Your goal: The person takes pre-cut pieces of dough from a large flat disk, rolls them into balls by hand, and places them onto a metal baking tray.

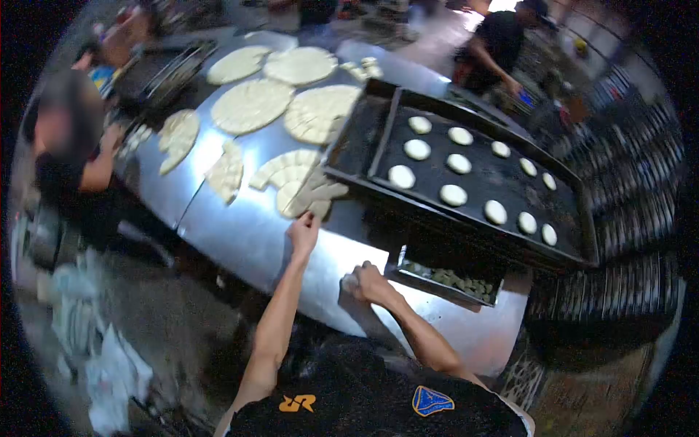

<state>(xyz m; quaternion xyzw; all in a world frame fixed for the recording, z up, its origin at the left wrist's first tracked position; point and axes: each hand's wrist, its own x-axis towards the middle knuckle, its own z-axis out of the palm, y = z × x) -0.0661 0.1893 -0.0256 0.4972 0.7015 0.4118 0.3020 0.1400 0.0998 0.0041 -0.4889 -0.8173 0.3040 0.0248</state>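
My left hand (304, 231) is pinched at the near edge of a cut sheet of dough (287, 172), its fingertips on one of the dough pieces (314, 207). Closer to me, my right hand (371, 284) is closed low over the metal table (328, 266). Something pale shows at its fingers, too blurred to name. Beside that hand stands a metal box (444, 290) with small greenish lumps (462, 282) inside. A black baking tray (477, 175) beyond it bears several flattened white dough rounds (453, 194).
Several large dough discs (253, 106) lie farther back on the table. One person (73, 138) is at the left edge, and another person (502, 44) stands beyond the tray. Stacked dark trays (619, 160) fill the right side. White plastic bags (113, 371) lie at lower left.
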